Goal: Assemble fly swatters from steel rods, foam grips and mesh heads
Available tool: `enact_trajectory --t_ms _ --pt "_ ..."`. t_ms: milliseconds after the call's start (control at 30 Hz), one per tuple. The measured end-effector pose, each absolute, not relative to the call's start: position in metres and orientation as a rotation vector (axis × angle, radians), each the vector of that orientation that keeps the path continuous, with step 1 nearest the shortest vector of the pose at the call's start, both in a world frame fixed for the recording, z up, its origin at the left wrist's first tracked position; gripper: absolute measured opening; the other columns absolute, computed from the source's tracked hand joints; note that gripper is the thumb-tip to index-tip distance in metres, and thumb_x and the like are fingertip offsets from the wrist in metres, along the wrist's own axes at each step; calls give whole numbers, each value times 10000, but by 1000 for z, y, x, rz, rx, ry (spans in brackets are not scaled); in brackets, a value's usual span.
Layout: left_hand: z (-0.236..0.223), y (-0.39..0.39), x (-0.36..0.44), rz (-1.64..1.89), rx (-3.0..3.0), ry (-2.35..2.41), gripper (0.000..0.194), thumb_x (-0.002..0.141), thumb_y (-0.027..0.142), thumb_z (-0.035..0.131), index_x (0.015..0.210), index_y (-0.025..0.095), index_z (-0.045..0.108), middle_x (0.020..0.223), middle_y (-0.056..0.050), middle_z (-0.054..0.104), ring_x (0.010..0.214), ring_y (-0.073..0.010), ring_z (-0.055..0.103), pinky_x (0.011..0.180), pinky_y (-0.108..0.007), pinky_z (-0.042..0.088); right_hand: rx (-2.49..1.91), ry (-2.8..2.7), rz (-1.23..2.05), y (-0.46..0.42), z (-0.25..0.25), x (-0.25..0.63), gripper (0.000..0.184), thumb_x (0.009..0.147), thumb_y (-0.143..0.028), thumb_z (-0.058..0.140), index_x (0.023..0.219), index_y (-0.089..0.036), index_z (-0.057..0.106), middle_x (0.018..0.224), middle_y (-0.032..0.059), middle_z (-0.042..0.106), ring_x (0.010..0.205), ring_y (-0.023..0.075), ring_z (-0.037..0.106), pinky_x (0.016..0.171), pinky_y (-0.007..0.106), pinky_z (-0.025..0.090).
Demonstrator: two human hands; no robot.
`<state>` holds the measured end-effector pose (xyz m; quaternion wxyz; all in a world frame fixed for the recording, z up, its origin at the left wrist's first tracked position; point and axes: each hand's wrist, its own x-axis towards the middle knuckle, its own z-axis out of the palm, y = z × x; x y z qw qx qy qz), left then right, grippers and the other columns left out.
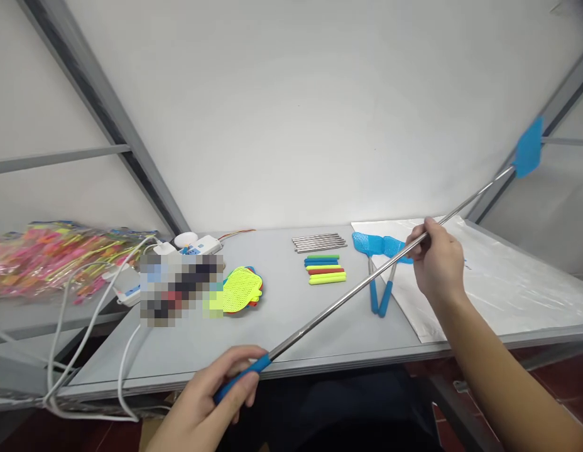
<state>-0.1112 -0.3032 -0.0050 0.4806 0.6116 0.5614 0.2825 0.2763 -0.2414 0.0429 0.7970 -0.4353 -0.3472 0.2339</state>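
A telescopic fly swatter (341,302) stretches diagonally in front of me, its metal rod drawn out long and its blue paddle at the upper right. My left hand (216,395) is closed around the blue grip at the lower end. Higher up, my right hand (437,260) pinches the rod between thumb and fingers. Below the rod, two short blue fly swatters (374,242) lie on the table, partly on a white plastic sheet (489,295). Coloured handle grips (326,270) and several metal rods (318,242) lie in rows near the middle.
Yellow-green swatter heads (242,290) are stacked left of centre on the grey table (282,320). A blurred-out patch (181,292) adjoins them. White power strips (204,246) with cables stand behind it. Bagged colourful items (60,257) fill the far left. A metal frame post (107,119) rises there.
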Motion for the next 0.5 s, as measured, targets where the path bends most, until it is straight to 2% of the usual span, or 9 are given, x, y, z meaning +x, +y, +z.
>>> enact_trajectory --t_ms 67,133,233,333,400,500 --pt "-5 -298 -108 890 1368 1324 453 827 556 630 1139 228 634 789 -13 659 482 -106 500 463 -241 491 -838 -628 503 -234 49 280 256 895 -329 558 678 -192 562 588 -25 483 526 106 477 514 245 411" --pt "-8 -294 -103 1121 1278 1261 417 812 498 677 1106 205 643 835 -25 672 415 -71 440 430 -251 476 -729 -484 620 -228 57 279 261 932 -282 456 699 -195 535 630 -20 502 549 102 509 519 235 431" --pt "-15 -292 -93 1388 1139 1144 337 819 438 681 1028 175 658 758 -18 658 377 -57 400 422 -265 474 -551 -320 878 -227 64 266 340 973 -206 309 680 -189 482 563 -52 412 456 67 416 442 191 373" --pt "-23 -292 -83 1526 988 1069 260 848 417 636 916 167 650 603 14 600 367 -70 402 407 -252 442 -396 -266 1002 -237 56 244 364 1000 -185 298 676 -183 465 506 -92 252 387 48 274 390 168 292" --pt "-27 -290 -81 1608 911 1082 214 854 387 625 860 173 633 545 24 576 380 -85 426 412 -242 429 -361 -254 947 -245 45 227 352 1009 -193 319 695 -185 478 502 -100 210 381 51 242 394 170 303" --pt "-29 -285 -87 1779 767 1144 159 844 310 610 753 181 592 432 57 481 356 -88 390 387 -222 395 -398 -217 844 -251 31 203 329 1011 -199 345 719 -192 497 489 -108 221 381 54 240 451 176 392"
